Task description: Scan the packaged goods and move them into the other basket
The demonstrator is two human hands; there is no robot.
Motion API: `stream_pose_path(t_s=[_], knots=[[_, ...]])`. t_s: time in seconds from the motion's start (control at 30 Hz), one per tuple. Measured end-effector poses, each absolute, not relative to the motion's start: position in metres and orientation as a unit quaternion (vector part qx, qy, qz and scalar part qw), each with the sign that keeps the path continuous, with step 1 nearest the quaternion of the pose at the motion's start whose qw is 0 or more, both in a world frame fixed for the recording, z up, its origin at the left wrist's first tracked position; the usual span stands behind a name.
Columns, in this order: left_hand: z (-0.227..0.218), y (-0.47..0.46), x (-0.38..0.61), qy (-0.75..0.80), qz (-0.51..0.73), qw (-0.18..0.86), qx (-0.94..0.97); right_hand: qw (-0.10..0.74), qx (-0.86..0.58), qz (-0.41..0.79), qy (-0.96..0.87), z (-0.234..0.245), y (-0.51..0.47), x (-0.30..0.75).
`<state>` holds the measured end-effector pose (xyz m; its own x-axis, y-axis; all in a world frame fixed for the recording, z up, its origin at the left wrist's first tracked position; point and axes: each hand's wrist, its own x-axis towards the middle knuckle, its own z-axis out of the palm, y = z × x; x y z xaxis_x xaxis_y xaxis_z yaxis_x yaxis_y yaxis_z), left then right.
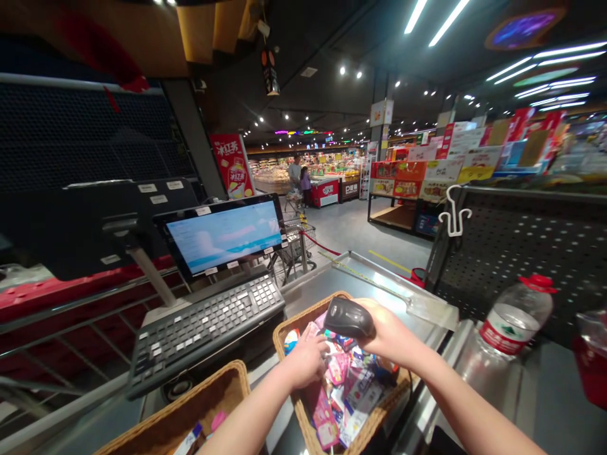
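Observation:
In the head view, my right hand (382,325) is wrapped round a black handheld barcode scanner (348,316), held above a wicker basket (303,414). Small colourful packets (337,370) fill that basket in a loose heap. My left hand (307,360) reaches into its left side, fingers bent over a pale pink packet (310,332) below the scanner's head. Whether the fingertips grip this packet firmly is hard to see, but they close over it.
At left stand a monitor (225,234) and a black keyboard (208,322). A second wicker basket (227,379) is at the lower left. A large water bottle (516,316) stands at right beside a black perforated panel (521,246). Two people and shopping carts are farther back.

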<state>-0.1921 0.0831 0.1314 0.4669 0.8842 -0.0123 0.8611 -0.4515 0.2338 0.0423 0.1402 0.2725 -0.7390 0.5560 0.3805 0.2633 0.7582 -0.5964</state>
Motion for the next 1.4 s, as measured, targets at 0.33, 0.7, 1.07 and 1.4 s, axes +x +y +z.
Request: stream_pose_path(t_s=[0.33, 0.7, 1.07, 1.4], knots=[[0.222, 0.037, -0.232, 0.642, 0.196, 0.109, 0.733, 0.322, -0.209, 0.24, -0.892, 0.275, 0.127, 0.033], [0.279, -0.017, -0.28, 0.701, 0.354, 0.006, 0.619, 0.347, -0.165, 0.225, -0.896, 0.283, 0.107, -0.001], [0.298, -0.07, -0.303, 0.731, 0.423, -0.097, 0.526, 0.309, -0.101, 0.239, -0.915, 0.296, 0.062, -0.052], [0.301, -0.107, -0.321, 0.767, 0.423, -0.128, 0.465, 0.272, -0.058, 0.243, -0.929, 0.294, 0.034, -0.076]])
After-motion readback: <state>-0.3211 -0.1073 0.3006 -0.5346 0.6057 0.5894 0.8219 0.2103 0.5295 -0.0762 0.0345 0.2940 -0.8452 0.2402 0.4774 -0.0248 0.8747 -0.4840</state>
